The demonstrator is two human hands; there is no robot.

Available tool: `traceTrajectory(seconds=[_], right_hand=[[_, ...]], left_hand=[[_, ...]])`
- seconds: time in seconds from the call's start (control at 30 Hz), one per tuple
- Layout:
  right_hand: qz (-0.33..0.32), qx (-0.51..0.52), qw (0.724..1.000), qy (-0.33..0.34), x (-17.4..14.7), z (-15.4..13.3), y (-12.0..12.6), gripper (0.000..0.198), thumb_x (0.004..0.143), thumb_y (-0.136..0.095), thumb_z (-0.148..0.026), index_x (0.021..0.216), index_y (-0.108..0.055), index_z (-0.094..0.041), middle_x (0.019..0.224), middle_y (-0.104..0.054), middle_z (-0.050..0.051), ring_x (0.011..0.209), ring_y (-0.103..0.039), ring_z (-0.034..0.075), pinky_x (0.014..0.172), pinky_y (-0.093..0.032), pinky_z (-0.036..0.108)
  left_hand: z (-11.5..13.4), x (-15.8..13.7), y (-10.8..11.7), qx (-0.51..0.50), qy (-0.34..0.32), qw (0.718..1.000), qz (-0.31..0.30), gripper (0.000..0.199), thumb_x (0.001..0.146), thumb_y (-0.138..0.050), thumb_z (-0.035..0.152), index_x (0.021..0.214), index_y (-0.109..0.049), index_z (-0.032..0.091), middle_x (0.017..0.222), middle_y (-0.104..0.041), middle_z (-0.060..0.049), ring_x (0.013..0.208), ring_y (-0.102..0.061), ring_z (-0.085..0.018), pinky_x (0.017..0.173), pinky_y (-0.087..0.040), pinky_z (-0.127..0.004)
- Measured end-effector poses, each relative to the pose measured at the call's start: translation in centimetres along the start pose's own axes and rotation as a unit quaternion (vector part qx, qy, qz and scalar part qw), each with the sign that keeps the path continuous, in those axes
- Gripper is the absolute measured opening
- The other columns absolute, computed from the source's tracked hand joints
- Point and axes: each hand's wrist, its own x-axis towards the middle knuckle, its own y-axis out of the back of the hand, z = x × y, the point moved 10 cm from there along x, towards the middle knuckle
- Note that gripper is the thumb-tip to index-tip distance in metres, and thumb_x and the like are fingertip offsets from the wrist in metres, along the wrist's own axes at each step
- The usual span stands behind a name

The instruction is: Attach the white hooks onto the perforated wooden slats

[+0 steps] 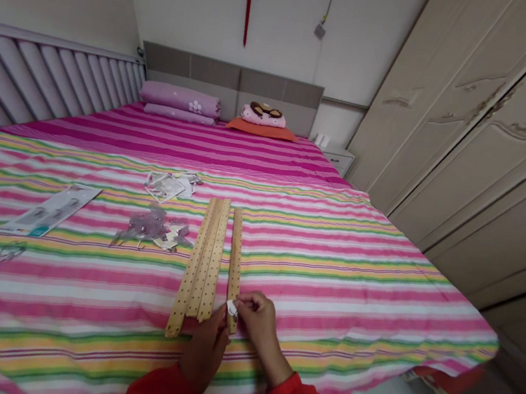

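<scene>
A small white piece (232, 308), perhaps a tag or card with something thin and dark at its edge, is between my two hands over the near end of a single wooden strip with holes (237, 239). My right hand (260, 323) pinches its right side between thumb and fingertips. My left hand (204, 351) is closed at its left lower side; its fingertips are partly hidden, and whether they also touch the strip I cannot tell. Left of it lie several similar perforated wooden strips (206, 248), side by side and pointing away from me.
Clear plastic bags with small metal hooks (150, 225) and more small packets (170, 186) lie left of the strips. Farther left are a flat blister package (51, 210) and a loose wire piece (7, 252). Folded bedding (181, 100) sits by the headboard; a wardrobe (455, 133) stands right.
</scene>
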Motion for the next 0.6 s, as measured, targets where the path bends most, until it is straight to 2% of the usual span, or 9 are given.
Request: traceTrajectory(seconds=[0.17,0.33,0.43,0.6], right_hand=[[0.005,0.05,0.998,-0.033,-1.0,0.3,-0.1,0.025,0.062,-0.073,-0.04,0.069,-0.069,-0.016,0.057,-0.063,0.001,0.052,-0.054,0.014,0.049,-0.044,0.025],[-0.006,0.096,0.994,-0.059,-1.9,0.5,-0.4,0.029,0.062,-0.073,-0.042,0.074,-0.069,-0.016,0.054,-0.059,-0.002,0.047,-0.05,0.012,0.045,-0.041,0.023],[0.003,0.097,0.993,-0.06,-2.2,0.7,-0.2,0.029,0.06,-0.075,-0.041,0.073,-0.068,-0.016,0.055,-0.059,-0.002,0.048,-0.05,0.012,0.044,-0.04,0.023],[0.009,0.086,0.995,-0.048,-2.3,0.6,-0.2,0.025,0.061,-0.074,-0.038,0.07,-0.067,-0.016,0.055,-0.059,-0.002,0.05,-0.051,0.012,0.047,-0.041,0.023]], left_hand=[[0.6,-0.4,0.1,0.1,-0.086,0.991,0.025,0.044,0.082,-0.043,0.027,0.124,-0.054,0.018,0.099,-0.069,-0.011,0.097,-0.064,-0.025,0.09,-0.048,-0.041],[-0.3,-1.0,-0.4,0.185,-0.151,0.969,0.058,0.045,0.087,-0.035,0.028,0.127,-0.05,0.014,0.121,-0.062,-0.017,0.109,-0.06,-0.025,0.093,-0.049,-0.042],[-0.8,-1.0,-0.9,0.198,-0.165,0.965,0.056,0.046,0.088,-0.035,0.027,0.129,-0.049,0.014,0.125,-0.059,-0.017,0.115,-0.056,-0.025,0.096,-0.047,-0.044],[-1.4,-0.7,-0.7,0.194,-0.15,0.967,0.068,0.046,0.088,-0.036,0.026,0.13,-0.048,0.016,0.125,-0.059,-0.016,0.118,-0.054,-0.025,0.099,-0.044,-0.044]])
